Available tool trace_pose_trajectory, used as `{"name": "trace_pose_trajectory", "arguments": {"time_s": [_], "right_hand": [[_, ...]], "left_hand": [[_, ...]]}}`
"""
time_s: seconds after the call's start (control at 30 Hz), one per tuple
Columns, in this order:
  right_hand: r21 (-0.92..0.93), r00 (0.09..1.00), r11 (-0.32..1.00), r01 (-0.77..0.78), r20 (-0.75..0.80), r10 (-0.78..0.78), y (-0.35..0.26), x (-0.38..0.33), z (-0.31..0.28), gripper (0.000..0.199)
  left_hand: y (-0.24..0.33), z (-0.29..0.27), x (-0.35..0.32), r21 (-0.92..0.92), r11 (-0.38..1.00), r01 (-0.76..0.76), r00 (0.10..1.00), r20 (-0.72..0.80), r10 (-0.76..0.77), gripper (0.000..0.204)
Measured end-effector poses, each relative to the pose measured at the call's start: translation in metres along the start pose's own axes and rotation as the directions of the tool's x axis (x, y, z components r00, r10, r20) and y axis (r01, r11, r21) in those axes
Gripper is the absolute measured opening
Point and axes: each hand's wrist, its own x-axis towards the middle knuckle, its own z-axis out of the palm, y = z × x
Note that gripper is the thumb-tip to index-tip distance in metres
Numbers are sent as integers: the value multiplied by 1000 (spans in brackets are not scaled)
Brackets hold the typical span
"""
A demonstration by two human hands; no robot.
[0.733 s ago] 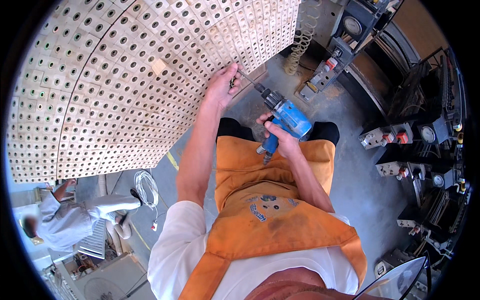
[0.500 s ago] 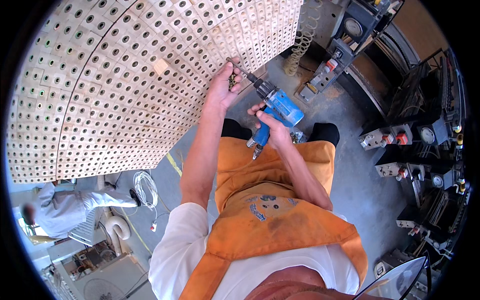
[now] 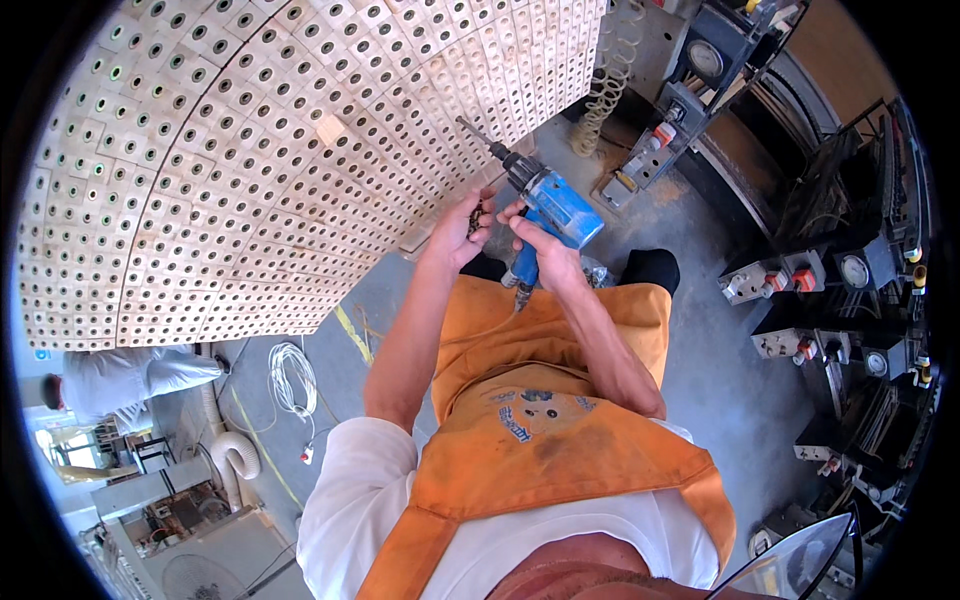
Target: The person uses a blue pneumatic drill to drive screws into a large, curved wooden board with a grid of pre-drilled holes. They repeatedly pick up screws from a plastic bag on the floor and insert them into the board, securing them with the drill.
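My right hand (image 3: 545, 262) is gripping the blue drill (image 3: 553, 203), now pulled back off the panel (image 3: 250, 170); my left hand (image 3: 462, 232) is cupping small screws (image 3: 479, 212).

A round printed emblem (image 3: 530, 415) sits on the orange apron (image 3: 560, 440).

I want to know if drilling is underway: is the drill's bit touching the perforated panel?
Cannot tell. In the head view the bit of the blue drill, gripped by the right hand, overlaps the perforated panel, but no contact or gap shows plainly.
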Motion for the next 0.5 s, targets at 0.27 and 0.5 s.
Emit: {"name": "trace_pose_trajectory", "arguments": {"time_s": [0.27, 0.5], "right_hand": [[110, 999, 994, -28, -23, 31, 1, -11, -1, 24], [189, 991, 978, -92, 115, 71, -13, -32, -40, 24]], "left_hand": [[29, 17, -5, 56, 979, -198, 980, 41, 196, 22], [65, 51, 11, 148, 958, -246, 967, 103, 233, 24]]}}
